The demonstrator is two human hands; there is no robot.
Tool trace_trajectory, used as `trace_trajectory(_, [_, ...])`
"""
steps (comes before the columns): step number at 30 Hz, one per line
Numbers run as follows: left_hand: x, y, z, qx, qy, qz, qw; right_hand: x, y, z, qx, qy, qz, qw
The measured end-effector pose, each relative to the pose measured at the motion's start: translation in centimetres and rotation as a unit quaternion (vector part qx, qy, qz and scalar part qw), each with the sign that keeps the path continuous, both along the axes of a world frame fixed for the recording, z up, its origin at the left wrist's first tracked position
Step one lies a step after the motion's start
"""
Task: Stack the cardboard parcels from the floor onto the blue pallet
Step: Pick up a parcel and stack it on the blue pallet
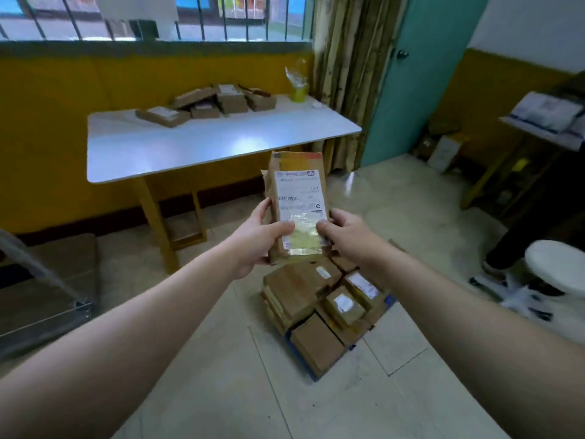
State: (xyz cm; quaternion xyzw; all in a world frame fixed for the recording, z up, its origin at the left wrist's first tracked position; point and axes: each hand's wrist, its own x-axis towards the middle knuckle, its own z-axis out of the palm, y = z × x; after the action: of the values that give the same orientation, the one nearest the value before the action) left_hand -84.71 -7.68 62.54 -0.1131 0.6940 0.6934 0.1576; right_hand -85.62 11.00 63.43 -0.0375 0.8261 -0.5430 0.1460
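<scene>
I hold a flat cardboard parcel with a white shipping label upright in front of me, above the floor. My left hand grips its lower left edge, thumb on the label. My right hand grips its lower right edge, thumb on the taped corner. Directly below, several cardboard parcels lie packed together in a stack on the blue pallet, of which only slivers of blue edge show.
A white table with several more parcels and a yellow cup stands ahead against the yellow wall. A metal cart is at left. A white stool, a shelf and a teal door are at right. Tiled floor surrounds the pallet.
</scene>
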Motion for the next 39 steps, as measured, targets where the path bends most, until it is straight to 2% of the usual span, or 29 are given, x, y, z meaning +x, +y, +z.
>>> trace_trajectory(7, [-1.8,15.5,0.6,-0.017,0.013,-0.047,0.999,-0.1,15.6,1.3,0.079,0.036,-0.056,0.995])
trace_trajectory(14, [-4.2,20.2,-0.3,-0.068,-0.018,-0.064,0.995,-2.2,20.4,0.3,0.061,0.04,-0.04,0.997])
trace_trajectory(18, [-7.2,20.4,-2.2,-0.064,-0.033,-0.052,0.996,-4.8,20.8,-1.3,0.106,0.021,0.026,0.994])
trace_trajectory(24, [-11.8,22.4,-5.8,-0.002,-0.071,-0.017,0.997,-9.9,22.4,-4.1,0.199,0.019,0.095,0.975])
trace_trajectory(28, [-12.1,22.8,-8.1,-0.016,-0.113,0.021,0.993,-12.9,22.8,-6.4,0.217,0.008,0.151,0.964])
trace_trajectory(32, [-12.1,22.1,-10.7,0.053,-0.153,0.096,0.982,-16.1,22.1,-9.7,0.214,0.02,0.213,0.953])
trace_trajectory(36, [-10.5,23.2,-15.1,0.016,-0.173,0.187,0.967,-18.4,21.9,-14.8,0.207,0.012,0.287,0.935])
trace_trajectory(39, [-7.2,25.2,-20.8,0.014,-0.236,0.237,0.942,-19.1,22.7,-20.0,0.216,-0.006,0.369,0.904])
